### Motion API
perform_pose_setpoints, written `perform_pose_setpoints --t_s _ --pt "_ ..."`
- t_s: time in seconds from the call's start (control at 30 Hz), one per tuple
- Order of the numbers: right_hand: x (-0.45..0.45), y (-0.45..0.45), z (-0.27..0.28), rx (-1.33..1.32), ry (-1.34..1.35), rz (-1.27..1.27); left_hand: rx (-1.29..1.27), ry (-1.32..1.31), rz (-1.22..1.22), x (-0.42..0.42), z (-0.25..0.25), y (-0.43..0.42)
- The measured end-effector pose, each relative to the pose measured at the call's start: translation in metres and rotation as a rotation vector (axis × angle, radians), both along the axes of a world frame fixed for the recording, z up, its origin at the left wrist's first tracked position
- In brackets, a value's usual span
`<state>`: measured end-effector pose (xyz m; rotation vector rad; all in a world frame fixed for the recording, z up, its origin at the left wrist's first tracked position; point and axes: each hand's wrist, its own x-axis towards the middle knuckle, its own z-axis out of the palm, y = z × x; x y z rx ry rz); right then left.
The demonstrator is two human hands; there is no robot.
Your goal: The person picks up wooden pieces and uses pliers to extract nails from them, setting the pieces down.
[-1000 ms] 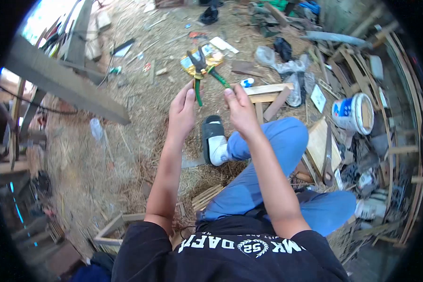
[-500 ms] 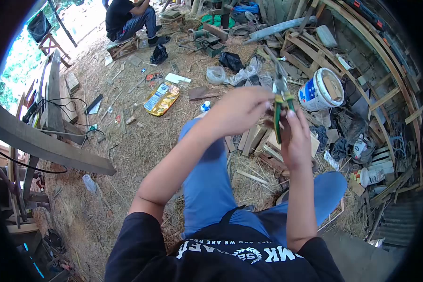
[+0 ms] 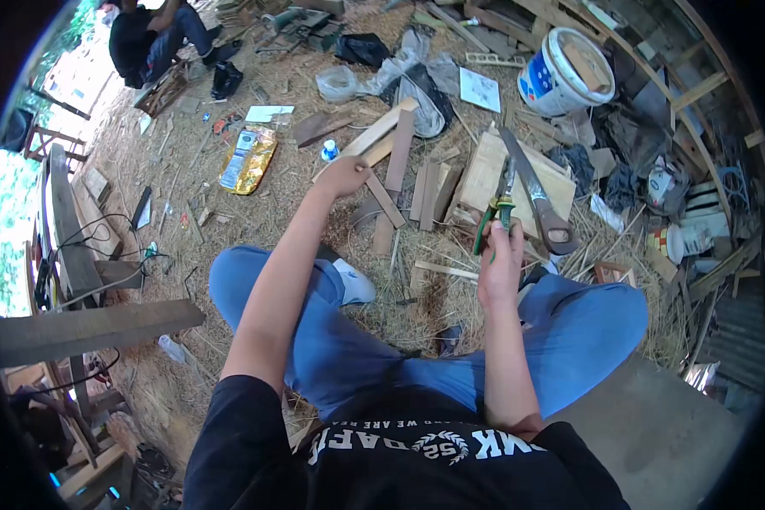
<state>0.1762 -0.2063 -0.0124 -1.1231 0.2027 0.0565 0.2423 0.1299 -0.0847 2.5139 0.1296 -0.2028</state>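
My right hand (image 3: pixel 501 265) is wrapped round the green-and-yellow handles of a pair of pliers (image 3: pixel 503 204), whose jaws point up and away from me. Alongside the pliers lies a handsaw (image 3: pixel 531 187) across a wooden board (image 3: pixel 484 174). My left hand (image 3: pixel 344 177) is stretched out over several wooden strips (image 3: pixel 382 136), its fingers curled closed. Whatever those fingers hold, if anything, is too small or hidden to make out. Just past them is the upper end of a short wooden strip (image 3: pixel 385 201); contact cannot be judged. A small bottle with a blue cap (image 3: pixel 330 150) stands near that hand.
Straw and shavings cover the ground (image 3: pixel 255 221). A gold packet (image 3: pixel 248 160) lies to the left, and a white bucket (image 3: pixel 567 72) stands at upper right. Thick beams (image 3: pixel 93 330) jut in from the left. Another person (image 3: pixel 149 42) sits at upper left.
My left hand has left the pliers and reached left to the wooden strips. My right hand has lowered with the pliers. The view has tipped down, showing the saw and board.
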Motion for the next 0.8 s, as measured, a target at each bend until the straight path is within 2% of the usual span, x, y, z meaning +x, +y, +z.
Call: perform_pose_setpoints --t_s 0.07,0.1,0.17,0.27,0.37,0.5,0.57,0.6,0.67,0.7,0.73,0.77,0.8 --pt "0.006 -0.001 -0.006 -0.379 0.054 -0.021 -0.027 0.359 0.186 0.001 -0.054 0.002" --pt "0.008 -0.002 -0.018 -0.469 0.047 -0.010 -0.028 0.369 0.179 0.000 -0.077 0.003" --pt "0.004 0.004 -0.013 -0.431 0.092 0.002 0.087 0.438 0.167 -0.004 -0.117 0.002" --pt "0.002 0.006 -0.024 -0.376 0.152 0.048 0.074 0.383 0.231 -0.008 -0.150 -0.003" --pt "0.005 0.013 -0.038 -0.350 0.040 0.072 0.069 0.443 0.353 -0.001 -0.201 -0.003" --pt "-0.005 0.013 -0.031 -0.341 0.266 0.081 0.043 0.432 0.402 0.004 -0.208 -0.026" --pt "-0.007 0.011 -0.045 -0.377 0.223 0.079 -0.145 0.458 0.463 0.012 -0.208 -0.035" --pt "-0.008 0.010 -0.053 -0.408 0.173 0.082 -0.148 0.463 0.457 0.017 -0.225 -0.037" --pt "-0.012 0.009 -0.058 -0.420 0.161 0.058 -0.218 0.465 0.633 0.024 -0.273 -0.041" --pt "-0.015 0.007 -0.049 -0.403 0.269 0.083 -0.220 0.470 0.627 0.028 -0.285 -0.045" --pt "-0.018 0.006 -0.044 -0.384 0.375 0.106 -0.192 0.425 0.743 0.032 -0.294 -0.053" --pt "-0.021 0.003 -0.045 -0.373 0.395 0.112 -0.164 0.378 0.857 0.037 -0.302 -0.060" --pt "-0.026 0.001 -0.049 -0.377 0.398 0.103 -0.167 0.382 0.848 0.040 -0.296 -0.069"
